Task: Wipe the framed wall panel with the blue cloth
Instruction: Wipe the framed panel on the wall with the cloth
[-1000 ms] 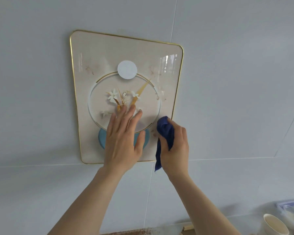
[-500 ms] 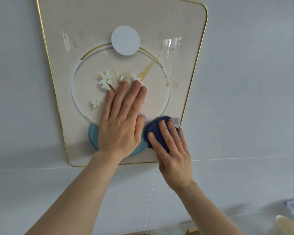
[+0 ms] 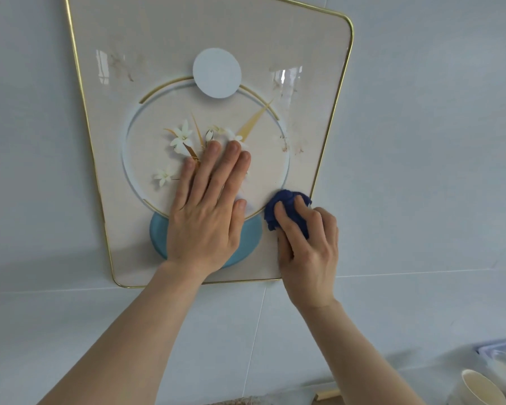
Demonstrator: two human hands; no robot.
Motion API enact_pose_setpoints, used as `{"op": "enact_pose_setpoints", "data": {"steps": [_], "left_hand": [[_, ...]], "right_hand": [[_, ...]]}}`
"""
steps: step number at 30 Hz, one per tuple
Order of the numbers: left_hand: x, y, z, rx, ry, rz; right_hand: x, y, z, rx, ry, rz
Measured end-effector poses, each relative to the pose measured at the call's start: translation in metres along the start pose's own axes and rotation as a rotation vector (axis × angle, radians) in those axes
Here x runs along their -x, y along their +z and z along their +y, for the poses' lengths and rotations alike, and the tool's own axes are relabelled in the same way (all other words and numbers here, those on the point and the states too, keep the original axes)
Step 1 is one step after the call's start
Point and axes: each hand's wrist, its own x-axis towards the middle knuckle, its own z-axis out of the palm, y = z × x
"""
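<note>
A gold-framed wall panel hangs on the pale wall, beige and glossy, with a ring, white flowers, a white disc and a light blue disc. My left hand lies flat on its lower middle, fingers together and pointing up, covering part of the flowers. My right hand presses a bunched dark blue cloth against the panel's lower right corner, close to the gold edge. Brownish smudges show on the glass near the upper left and at the right side.
Grey wall tiles surround the panel. A paper cup stands at the bottom right, beside a clear plastic container. A thin wooden strip lies at the bottom edge.
The view has drawn closer to the panel. My right hand went from gripping the hanging cloth beside the frame to pressing it bunched on the lower right corner. My left hand stayed flat on the panel.
</note>
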Motion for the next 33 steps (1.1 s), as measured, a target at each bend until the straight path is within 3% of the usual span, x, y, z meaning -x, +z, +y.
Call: {"op": "enact_pose_setpoints", "data": {"steps": [6,12,15,17,19,21,24,28,33], "left_hand": [[-0.001,-0.003,0.002,0.023,0.001,-0.011],[-0.003,-0.019,0.004,0.027,0.002,-0.076],[-0.005,-0.032,0.007,0.026,-0.008,-0.129],[-0.009,-0.042,0.010,0.048,-0.024,-0.145],[-0.014,-0.051,0.012,0.062,-0.032,-0.131],[-0.020,-0.056,0.013,0.050,-0.038,-0.108],[-0.033,-0.057,0.010,0.024,-0.037,-0.085],[-0.039,-0.049,0.003,-0.026,-0.059,-0.113],[-0.041,-0.021,-0.007,-0.079,-0.077,-0.125]], "right_hand": [[0.029,-0.010,0.003,0.021,-0.035,-0.132],[0.042,-0.031,0.000,0.033,-0.029,-0.401],[0.024,-0.043,-0.010,-0.005,0.088,-0.526],[0.009,-0.053,-0.013,-0.131,0.299,-0.568],[-0.015,-0.064,-0.015,-0.282,0.515,-0.447],[-0.049,-0.074,-0.019,-0.344,0.559,-0.244],[-0.095,-0.077,-0.026,-0.323,0.377,-0.064],[-0.105,-0.053,-0.026,-0.155,0.055,-0.103],[-0.098,-0.009,-0.022,-0.069,-0.001,-0.032]]}}
